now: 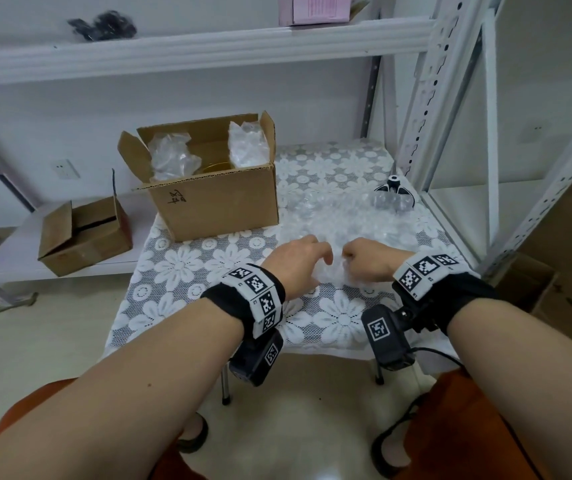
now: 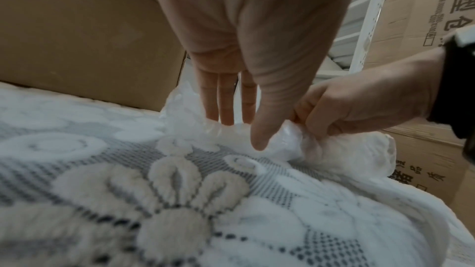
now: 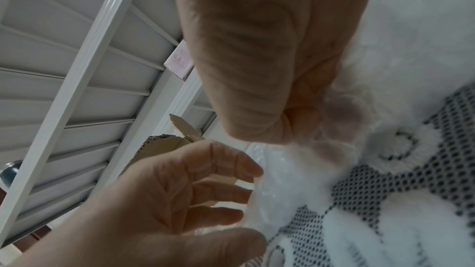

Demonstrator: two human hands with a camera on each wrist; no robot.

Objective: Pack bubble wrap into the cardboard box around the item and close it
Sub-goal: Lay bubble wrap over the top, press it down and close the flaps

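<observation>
Clear, crinkled sheet of bubble wrap (image 1: 343,230) lies on the lace, flower-patterned tablecloth (image 1: 187,261), right of the open brown cardboard box (image 1: 215,202). Right hand (image 1: 369,258) pinches a bunched near edge of the sheet, fingers curled tight round it. Left hand (image 1: 298,261) hangs loosely spread, fingertips (image 2: 226,117) touching the wrap but not gripping.

Box already holds two wads of wrap (image 1: 170,157); a yellowish item (image 1: 217,167) barely shows between them.

Risks, as I judge: a one-handed lift lets the slack sheet trail and drag the cloth, or snag the box's upright flaps; loose stuffing could leave wrap proud of the rim, blocking the flaps from closing.
</observation>
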